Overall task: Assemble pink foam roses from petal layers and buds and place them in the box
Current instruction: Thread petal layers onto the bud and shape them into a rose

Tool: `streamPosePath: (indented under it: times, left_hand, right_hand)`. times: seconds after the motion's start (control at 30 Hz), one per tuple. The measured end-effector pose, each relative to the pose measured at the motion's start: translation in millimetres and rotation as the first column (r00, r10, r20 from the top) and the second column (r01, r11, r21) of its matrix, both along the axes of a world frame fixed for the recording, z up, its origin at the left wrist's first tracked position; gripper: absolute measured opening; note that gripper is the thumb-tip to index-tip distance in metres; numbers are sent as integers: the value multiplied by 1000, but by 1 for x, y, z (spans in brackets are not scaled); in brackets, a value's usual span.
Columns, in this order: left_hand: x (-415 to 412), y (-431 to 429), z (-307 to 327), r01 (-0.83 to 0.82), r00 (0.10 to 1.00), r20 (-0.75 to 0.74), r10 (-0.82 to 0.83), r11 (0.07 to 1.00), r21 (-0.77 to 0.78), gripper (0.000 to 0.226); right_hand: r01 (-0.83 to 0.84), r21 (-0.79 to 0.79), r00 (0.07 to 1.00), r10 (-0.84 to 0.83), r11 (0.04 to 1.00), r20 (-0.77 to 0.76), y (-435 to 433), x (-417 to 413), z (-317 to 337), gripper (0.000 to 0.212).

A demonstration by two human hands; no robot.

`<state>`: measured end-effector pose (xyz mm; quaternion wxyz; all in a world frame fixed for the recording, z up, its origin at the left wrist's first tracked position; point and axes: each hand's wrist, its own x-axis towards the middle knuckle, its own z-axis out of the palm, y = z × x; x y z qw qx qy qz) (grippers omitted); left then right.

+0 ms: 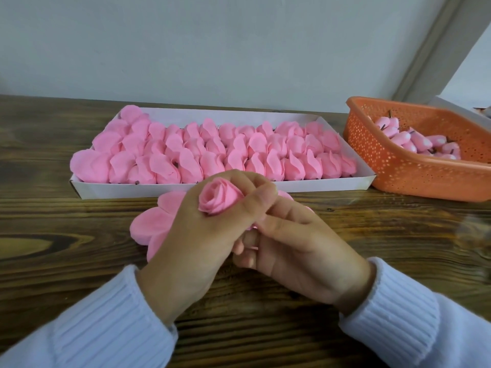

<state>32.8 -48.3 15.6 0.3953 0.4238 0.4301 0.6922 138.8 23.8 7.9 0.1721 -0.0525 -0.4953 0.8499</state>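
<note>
Just in front of the box (186,189), mid tabletop (66,274), the left hand (196,235) grips the rose (219,200) while the right hand (300,245) probably pinches its base, hard to see. Best bet: keep the wrap snug, petals even.

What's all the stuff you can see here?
table: one, brown wood, under everything
box: one, white, back of the table
roses: many, pink, rows in the box
basket: one, orange, right of the box
buds: a heap, pink, inside the basket
petal layers: few, pink, flat on table before the box
rose: one, pink, held above the petal layers
sleeves: two, white, bottom corners
left hand: one, wrapped round the rose
right hand: one, curled at the rose's base
</note>
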Motion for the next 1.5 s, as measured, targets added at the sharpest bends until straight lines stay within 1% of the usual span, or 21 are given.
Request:
streamPosePath:
  times: [0.03,0.1,0.17,0.2,0.27,0.33,0.37,0.47,0.53,0.67,0.83,0.9,0.93,1.0,1.03,1.1,1.2,1.27,1.33,1.4,1.5]
  left_hand:
    - [0,0,0,24,1000,-4,-24,1000,17,13]
    - [2,0,-1,58,998,-19,-58,998,39,9]
    - [3,0,-3,35,998,-44,-34,999,16,15]
    - [4,0,-4,8,998,-56,-8,1000,1,18]
    - [4,1,-4,-50,998,-48,49,999,-16,19]
    - [2,1,-3,-85,996,-40,84,996,-17,18]
    - [1,1,-3,-84,996,-45,83,996,-11,17]
    - [1,-2,-2,8,999,-51,-8,1000,10,13]
    - [2,-3,-3,27,998,-65,-26,1000,15,14]
    - [0,0,-3,-22,995,-92,26,999,42,11]
    - [2,-1,-6,25,988,-155,-13,997,74,12]
    - [3,-1,-6,20,986,-165,-9,997,68,11]
    - [2,-1,-6,18,987,-158,-7,998,67,11]
    - [0,0,-5,6,992,-129,3,998,64,10]
    - [-1,0,-5,-2,994,-113,9,998,63,9]
    - [-1,-1,-5,6,994,-107,3,997,79,8]
    - [3,-2,-5,8,988,-154,8,995,103,10]
    - [3,-1,-5,-28,984,-173,47,993,111,13]
    - [3,0,-3,-65,977,-193,93,987,144,13]
    - [2,0,-2,-72,976,-192,99,987,143,13]
    - [4,-2,-3,-31,983,-173,56,989,148,11]
  right_hand:
    - [2,13,1000,-2,1000,6,0,0,1,26]
    - [23,68,997,-28,997,69,1,-1,0,46]
    - [52,120,991,-67,991,119,2,-3,-4,56]
    - [64,127,991,-78,990,111,2,-3,-5,56]
    - [64,71,995,-69,995,65,0,-3,-4,45]
    - [31,23,999,-32,999,34,-1,-2,-1,36]
    - [16,26,999,-17,1000,35,-2,-1,0,35]
    - [-2,82,997,-4,997,79,-1,-1,-1,46]
    - [-6,99,996,-3,995,92,0,-1,-2,53]
    - [11,18,1000,-11,1000,-1,-1,0,-1,46]
    - [-2,42,998,0,999,61,2,0,-2,44]
    - [1,59,997,-5,998,72,2,-1,-3,54]
    - [1,57,998,-4,998,55,1,-1,-3,54]
    - [-7,43,1000,7,999,2,0,1,-3,40]
    - [-13,36,1000,14,999,-8,0,1,-2,39]
    - [-20,44,1000,20,999,3,0,1,-2,43]
    - [-3,86,996,-4,996,86,2,-1,-5,48]
    - [-11,89,997,4,996,75,1,-1,-5,50]
    - [-16,56,1000,15,998,15,2,0,-4,46]
    - [-44,38,999,44,998,-5,3,1,-2,44]
    - [-48,54,997,44,997,67,3,1,-3,32]
